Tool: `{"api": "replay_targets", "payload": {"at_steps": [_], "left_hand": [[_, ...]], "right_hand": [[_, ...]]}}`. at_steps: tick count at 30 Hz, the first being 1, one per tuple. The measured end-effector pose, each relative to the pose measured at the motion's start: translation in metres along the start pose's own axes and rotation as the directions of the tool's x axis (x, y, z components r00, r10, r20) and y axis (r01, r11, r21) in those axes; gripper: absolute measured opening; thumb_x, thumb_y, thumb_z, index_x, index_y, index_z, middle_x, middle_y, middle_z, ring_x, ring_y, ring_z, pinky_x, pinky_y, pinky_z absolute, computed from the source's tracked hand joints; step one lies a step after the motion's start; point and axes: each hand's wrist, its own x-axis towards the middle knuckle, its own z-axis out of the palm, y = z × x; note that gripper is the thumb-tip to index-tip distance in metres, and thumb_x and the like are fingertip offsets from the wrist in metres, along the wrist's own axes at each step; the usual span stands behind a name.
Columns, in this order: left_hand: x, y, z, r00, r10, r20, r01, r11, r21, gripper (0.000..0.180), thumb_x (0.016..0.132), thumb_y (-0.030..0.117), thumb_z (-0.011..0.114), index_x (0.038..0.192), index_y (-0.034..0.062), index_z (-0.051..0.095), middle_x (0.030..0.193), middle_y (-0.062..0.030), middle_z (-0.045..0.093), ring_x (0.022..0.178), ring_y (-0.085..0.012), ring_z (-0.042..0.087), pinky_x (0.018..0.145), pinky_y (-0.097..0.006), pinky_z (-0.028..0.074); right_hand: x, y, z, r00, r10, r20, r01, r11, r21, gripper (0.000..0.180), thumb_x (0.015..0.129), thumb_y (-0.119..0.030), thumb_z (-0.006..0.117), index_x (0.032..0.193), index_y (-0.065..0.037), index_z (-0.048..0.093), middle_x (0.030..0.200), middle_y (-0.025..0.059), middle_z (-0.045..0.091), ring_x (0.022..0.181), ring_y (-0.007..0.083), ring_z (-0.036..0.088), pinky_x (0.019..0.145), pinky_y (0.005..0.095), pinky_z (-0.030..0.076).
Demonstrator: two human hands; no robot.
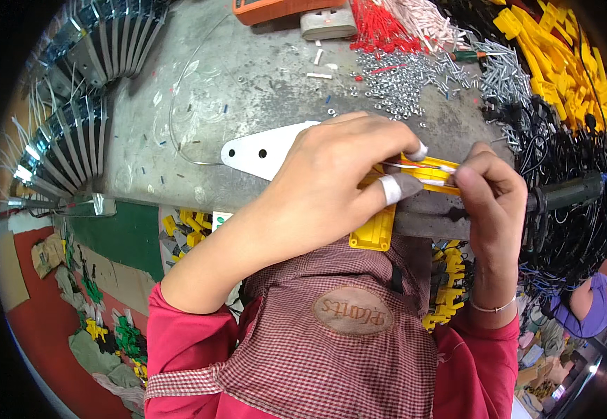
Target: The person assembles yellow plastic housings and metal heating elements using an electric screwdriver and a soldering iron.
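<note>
My left hand (349, 160), white tape on its thumb and a fingertip, is closed around a long yellow plastic shell (373, 234) and the thin wires in it. The shell's lower end shows below that hand; its middle is covered. White sleeves (432, 182) lie along the wires at the shell's upper part. My right hand (492, 195) pinches the sleeved wire ends there, thumb against forefinger. From under my left hand a white tapered plate (265, 151) with dark holes sticks out over the table, a thin cable running from its narrow end.
Small metal nuts (394, 87), screws (506, 77), red pieces (380, 28) and white sleeves lie along the far side. Yellow parts (562, 56) and black cables (562, 230) are heaped at right. Rows of dark plates (66, 146) stand at left. An orange tray (268, 10) is at the back.
</note>
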Motion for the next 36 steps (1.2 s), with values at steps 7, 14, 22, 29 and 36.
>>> {"api": "replay_targets", "payload": {"at_steps": [7, 14, 22, 29, 36], "left_hand": [[-0.003, 0.003, -0.002, 0.990, -0.141, 0.005, 0.142, 0.990, -0.029, 0.022, 0.079, 0.008, 0.070, 0.098, -0.0003, 0.063, 0.085, -0.0100, 0.065, 0.076, -0.0200, 0.063, 0.069, -0.031, 0.050], [-0.005, 0.002, 0.003, 0.999, -0.048, -0.021, 0.048, 0.999, -0.010, 0.018, 0.077, 0.005, 0.067, 0.093, -0.0003, 0.063, 0.083, -0.0122, 0.062, 0.076, -0.0286, 0.061, 0.069, -0.036, 0.048], [0.028, -0.010, -0.029, 0.925, -0.043, 0.378, 0.076, 0.994, -0.073, 0.016, 0.080, 0.010, 0.063, 0.091, -0.0017, 0.060, 0.084, -0.0144, 0.063, 0.079, -0.0312, 0.062, 0.072, -0.037, 0.048], [0.037, 0.018, -0.027, 0.870, 0.164, 0.466, -0.284, 0.938, 0.200, 0.016, 0.071, 0.010, 0.061, 0.085, 0.0051, 0.054, 0.080, -0.0090, 0.052, 0.078, -0.0278, 0.056, 0.065, -0.040, 0.045], [0.000, 0.009, 0.004, 0.954, 0.274, 0.125, -0.301, 0.843, 0.445, 0.019, 0.062, 0.014, 0.063, 0.073, 0.0056, 0.051, 0.081, -0.0072, 0.056, 0.080, -0.0245, 0.058, 0.065, -0.035, 0.046]], "right_hand": [[-0.003, -0.010, 0.014, 0.998, 0.039, 0.041, -0.033, 0.990, -0.139, 0.014, 0.087, -0.011, 0.072, 0.086, 0.003, 0.071, 0.073, -0.0022, 0.063, 0.068, 0.0019, 0.051, 0.059, 0.0183, 0.040], [-0.006, -0.005, 0.021, 0.999, 0.050, 0.019, -0.047, 0.992, -0.116, 0.013, 0.086, -0.011, 0.073, 0.088, 0.002, 0.072, 0.075, -0.0007, 0.066, 0.071, 0.0034, 0.055, 0.062, 0.0206, 0.045], [0.015, -0.011, 0.004, 0.869, 0.302, 0.392, -0.183, 0.932, -0.313, 0.014, 0.077, -0.010, 0.077, 0.082, 0.000, 0.069, 0.064, 0.0051, 0.062, 0.061, 0.0064, 0.052, 0.058, 0.0272, 0.044], [0.007, -0.002, 0.005, 0.896, 0.039, 0.442, 0.125, 0.933, -0.337, 0.021, 0.078, -0.017, 0.075, 0.091, -0.001, 0.070, 0.078, 0.0168, 0.066, 0.068, 0.0289, 0.063, 0.063, 0.0331, 0.049], [0.118, 0.000, -0.066, 0.864, -0.424, 0.272, 0.384, 0.206, -0.900, 0.022, 0.078, -0.007, 0.063, 0.099, -0.006, 0.068, 0.107, 0.0119, 0.061, 0.106, 0.0286, 0.056, 0.088, 0.0360, 0.047]]}}
